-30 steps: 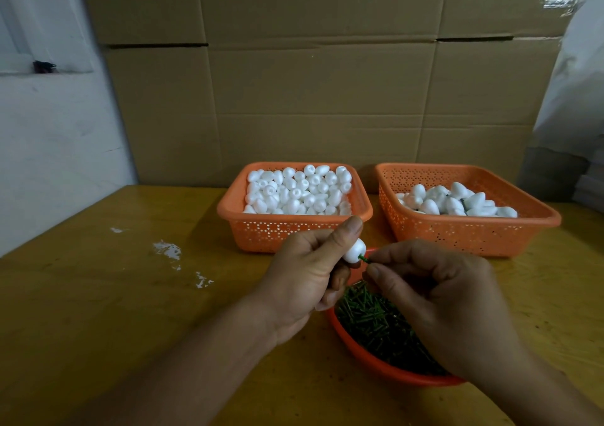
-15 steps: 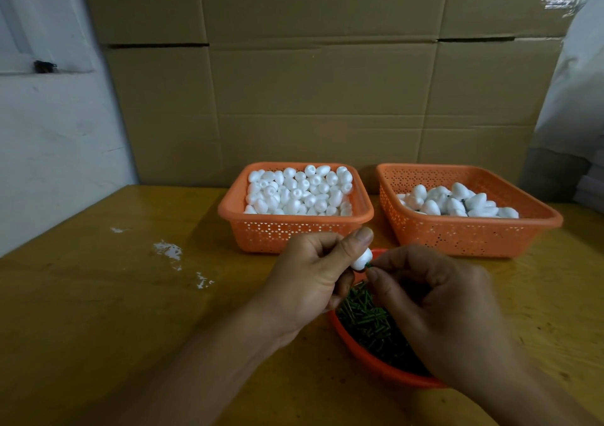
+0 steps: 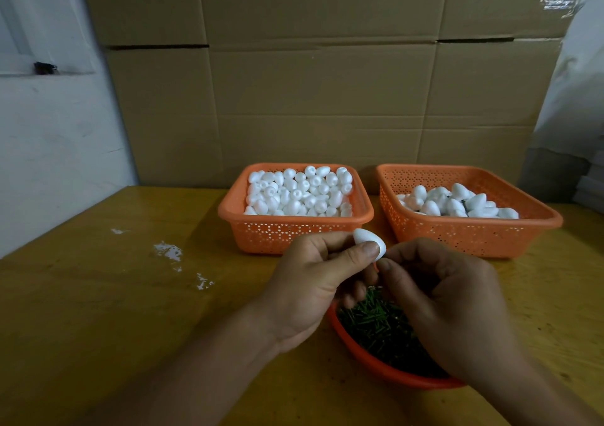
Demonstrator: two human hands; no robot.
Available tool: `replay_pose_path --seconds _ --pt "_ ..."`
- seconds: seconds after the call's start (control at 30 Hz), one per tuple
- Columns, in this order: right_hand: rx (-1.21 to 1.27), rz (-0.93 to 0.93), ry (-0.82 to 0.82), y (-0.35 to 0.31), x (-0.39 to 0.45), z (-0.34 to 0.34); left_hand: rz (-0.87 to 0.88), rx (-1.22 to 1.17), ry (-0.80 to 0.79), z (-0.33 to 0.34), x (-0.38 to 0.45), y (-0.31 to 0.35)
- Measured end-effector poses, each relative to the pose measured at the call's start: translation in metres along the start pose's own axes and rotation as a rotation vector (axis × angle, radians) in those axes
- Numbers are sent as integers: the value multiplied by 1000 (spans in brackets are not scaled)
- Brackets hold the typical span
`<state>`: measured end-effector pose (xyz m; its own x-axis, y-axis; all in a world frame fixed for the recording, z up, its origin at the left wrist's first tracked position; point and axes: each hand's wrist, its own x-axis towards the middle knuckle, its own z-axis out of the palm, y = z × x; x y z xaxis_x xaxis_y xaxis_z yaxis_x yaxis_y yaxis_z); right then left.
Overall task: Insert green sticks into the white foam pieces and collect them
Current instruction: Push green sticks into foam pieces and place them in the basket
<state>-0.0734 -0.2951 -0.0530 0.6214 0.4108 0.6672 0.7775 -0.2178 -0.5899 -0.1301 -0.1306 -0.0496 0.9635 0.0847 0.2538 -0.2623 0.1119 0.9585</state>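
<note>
Both forearms enter from the bottom edge and converge just below the middle of the frame. The left hand (image 3: 313,282) is curled, back toward the camera, its thumb and fingers pinching a white foam piece (image 3: 369,242) at its upper right. The right hand (image 3: 447,301) is curled too, knuckles up, its fingertips (image 3: 384,264) meeting that piece's lower end.

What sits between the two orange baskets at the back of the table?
Nothing: the head view shows only a narrow strip of bare wooden table between the left basket of foam pieces and the right basket.
</note>
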Motion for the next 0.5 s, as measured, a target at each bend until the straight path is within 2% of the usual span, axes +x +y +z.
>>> replay_pose_path --seconds 0.33,0.5 --pt "3 -78 13 -3 -1 0 129 195 27 2 0 1" --pt "85 -69 44 -7 -2 4 181 243 20 1 -1 2"
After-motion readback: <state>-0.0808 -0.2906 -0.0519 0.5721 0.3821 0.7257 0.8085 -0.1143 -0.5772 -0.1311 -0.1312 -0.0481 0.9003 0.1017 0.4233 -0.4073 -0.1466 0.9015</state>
